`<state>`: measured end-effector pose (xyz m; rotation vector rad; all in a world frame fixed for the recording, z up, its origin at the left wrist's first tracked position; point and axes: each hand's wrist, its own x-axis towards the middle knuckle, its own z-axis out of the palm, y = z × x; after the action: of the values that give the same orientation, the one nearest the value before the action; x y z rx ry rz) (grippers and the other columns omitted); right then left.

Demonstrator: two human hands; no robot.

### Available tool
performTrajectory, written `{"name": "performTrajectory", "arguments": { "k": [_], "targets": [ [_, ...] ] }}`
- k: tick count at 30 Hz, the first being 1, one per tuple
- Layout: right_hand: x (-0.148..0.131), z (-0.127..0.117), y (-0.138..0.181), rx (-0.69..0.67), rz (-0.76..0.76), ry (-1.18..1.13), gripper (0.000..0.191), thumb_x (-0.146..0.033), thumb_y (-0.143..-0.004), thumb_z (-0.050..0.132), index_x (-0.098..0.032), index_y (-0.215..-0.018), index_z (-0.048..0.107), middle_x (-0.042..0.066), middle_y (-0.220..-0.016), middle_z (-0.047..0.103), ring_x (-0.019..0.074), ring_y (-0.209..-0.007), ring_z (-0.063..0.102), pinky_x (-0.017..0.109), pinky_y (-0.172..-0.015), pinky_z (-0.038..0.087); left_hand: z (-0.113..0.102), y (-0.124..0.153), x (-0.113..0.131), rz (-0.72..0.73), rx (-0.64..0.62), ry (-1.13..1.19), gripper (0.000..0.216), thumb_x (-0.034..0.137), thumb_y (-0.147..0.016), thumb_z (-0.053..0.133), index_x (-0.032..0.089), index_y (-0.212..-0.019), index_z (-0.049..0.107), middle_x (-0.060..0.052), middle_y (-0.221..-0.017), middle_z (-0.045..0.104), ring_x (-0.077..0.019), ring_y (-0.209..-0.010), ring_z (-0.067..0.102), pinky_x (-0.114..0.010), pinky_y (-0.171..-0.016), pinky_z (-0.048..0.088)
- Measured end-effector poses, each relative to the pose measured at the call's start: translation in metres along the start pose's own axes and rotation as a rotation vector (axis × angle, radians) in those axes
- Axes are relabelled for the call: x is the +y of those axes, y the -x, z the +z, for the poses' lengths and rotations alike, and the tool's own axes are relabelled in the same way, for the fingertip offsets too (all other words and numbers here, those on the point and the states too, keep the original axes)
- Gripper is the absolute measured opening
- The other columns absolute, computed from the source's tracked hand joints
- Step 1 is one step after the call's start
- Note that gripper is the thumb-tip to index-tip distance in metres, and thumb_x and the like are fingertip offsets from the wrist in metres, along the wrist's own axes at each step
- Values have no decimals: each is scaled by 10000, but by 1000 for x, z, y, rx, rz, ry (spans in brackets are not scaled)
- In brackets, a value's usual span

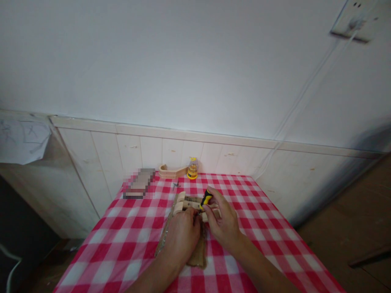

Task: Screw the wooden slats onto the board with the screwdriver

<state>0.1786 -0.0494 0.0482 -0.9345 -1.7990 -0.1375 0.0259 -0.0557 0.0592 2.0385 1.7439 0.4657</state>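
Note:
My right hand [224,219] is closed round the handle of a yellow and black screwdriver [207,197], which tilts down to the left. Its tip meets a pale wooden piece [190,204] with curved ends and small dark holes. My left hand [185,230] is closed beside the tip, its fingertips pinched together against the wood. Whatever those fingers hold is hidden. Under the wooden piece lies a brown pad [198,256] that looks wrapped in clear plastic.
A clear-topped yellow bit case [192,169] stands at the table's back edge, beside a curved wooden part [171,171]. Several small dark screws [176,186] lie nearer. A blurred-out flat object [140,184] is at the back left. The checked tablecloth [262,228] reaches the panelled wall [214,156].

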Motion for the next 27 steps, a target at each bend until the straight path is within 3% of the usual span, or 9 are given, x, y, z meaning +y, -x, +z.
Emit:
{"name": "performTrajectory", "arguments": {
  "k": [18,27],
  "targets": [
    [-3,-2,-5,-1,-24,5,500,-165,-985,608,-260,-1465,508,102,-1164,752,238,-954,777,360,-830,682,0,0,-1,18,7,15,223,243,-1023,511,222,-967,726,-51,-947,787,-215,-848,725,-298,-659,394],
    [-3,-1,2,-47,-71,39,587,-111,-978,537,-254,-1537,433,128,-1295,738,263,-1063,777,404,-888,675,2,0,-2,5,-16,20,217,281,-1045,515,226,-1000,720,-56,-932,789,-216,-852,739,-289,-665,403]
  ]
}}
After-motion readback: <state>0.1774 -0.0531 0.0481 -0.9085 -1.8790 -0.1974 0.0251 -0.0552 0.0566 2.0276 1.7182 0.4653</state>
